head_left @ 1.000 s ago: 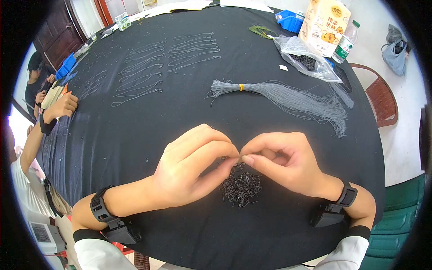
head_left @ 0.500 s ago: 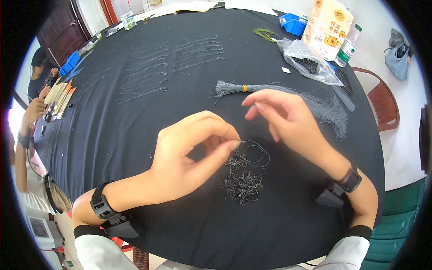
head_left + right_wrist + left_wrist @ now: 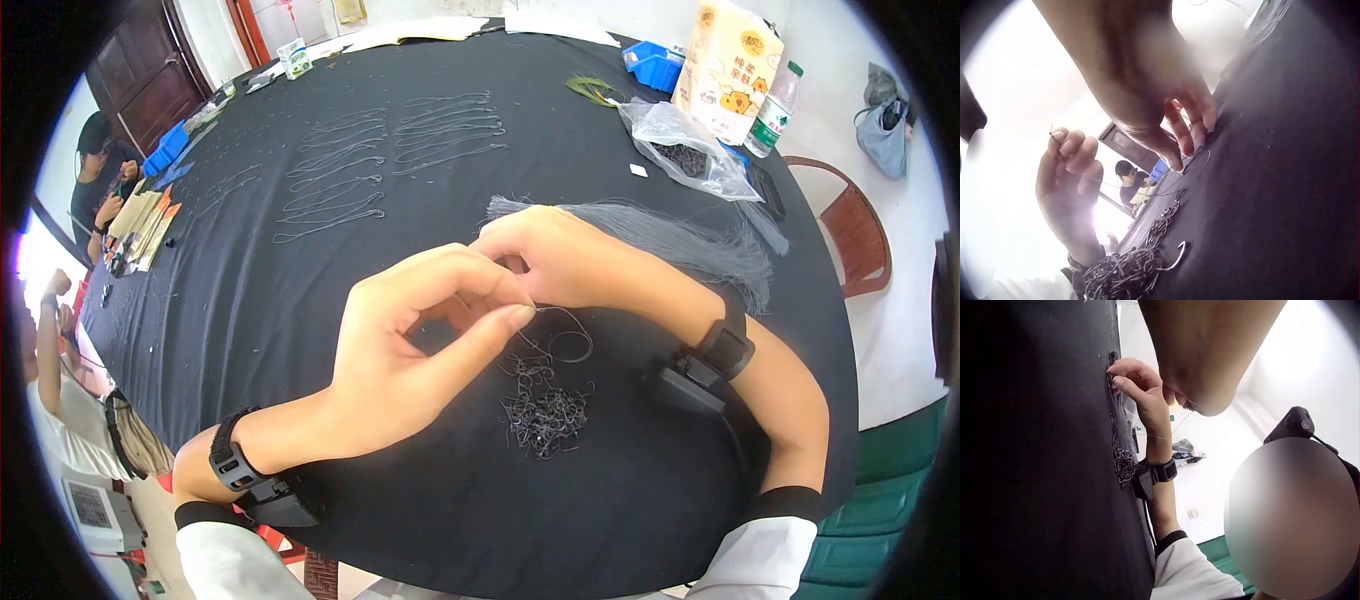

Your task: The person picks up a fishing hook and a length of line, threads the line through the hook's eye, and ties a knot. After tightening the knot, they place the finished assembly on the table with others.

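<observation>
In the head view my left hand (image 3: 430,345) pinches a thin line (image 3: 588,335) between thumb and forefinger. The line hangs in a loop over a pile of dark fish hooks (image 3: 545,415) on the black cloth. A short end of it sticks up from the left fingertips (image 3: 1057,137) in the right wrist view. My right hand (image 3: 555,255) reaches across behind the left, its fingertips hidden in the head view. From the right wrist, its fingers (image 3: 1179,134) point down, spread, close over the cloth beside the line.
Looped lines (image 3: 335,180) lie in rows at the back left. A tied bundle of grey line (image 3: 650,230) is at right, with a plastic bag of dark pieces (image 3: 690,160), a bottle (image 3: 775,110) and a tissue pack (image 3: 725,70) behind. Other people sit at left.
My hands were together at first. The right hand then drew away to the right, leaving the line in the left, and has now swung leftward behind the left hand.
</observation>
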A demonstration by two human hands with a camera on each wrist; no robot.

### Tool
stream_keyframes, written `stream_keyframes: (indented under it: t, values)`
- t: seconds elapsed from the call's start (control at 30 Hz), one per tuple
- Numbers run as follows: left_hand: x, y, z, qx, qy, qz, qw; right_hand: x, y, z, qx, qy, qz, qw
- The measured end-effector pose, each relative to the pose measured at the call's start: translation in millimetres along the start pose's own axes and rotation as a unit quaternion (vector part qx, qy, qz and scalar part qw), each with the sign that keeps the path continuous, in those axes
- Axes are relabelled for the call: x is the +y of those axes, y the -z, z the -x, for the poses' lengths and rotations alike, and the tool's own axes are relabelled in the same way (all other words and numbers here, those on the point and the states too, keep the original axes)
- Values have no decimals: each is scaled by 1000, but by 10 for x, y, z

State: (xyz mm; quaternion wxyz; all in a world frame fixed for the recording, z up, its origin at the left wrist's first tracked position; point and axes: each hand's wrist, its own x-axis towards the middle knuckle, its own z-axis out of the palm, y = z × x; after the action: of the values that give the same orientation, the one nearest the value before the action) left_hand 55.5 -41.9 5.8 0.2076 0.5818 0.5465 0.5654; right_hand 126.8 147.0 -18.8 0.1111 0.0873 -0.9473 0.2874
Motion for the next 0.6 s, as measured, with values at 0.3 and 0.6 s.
stream_keyframes:
  t: [0.3,0.6]
  values:
    - [-20,-10,-10,9,30,28,999,-61,151,119,-59,-64,22,996]
    - [1,-23,-15,25,59,54,996,14,231,378,34,-82,46,995]
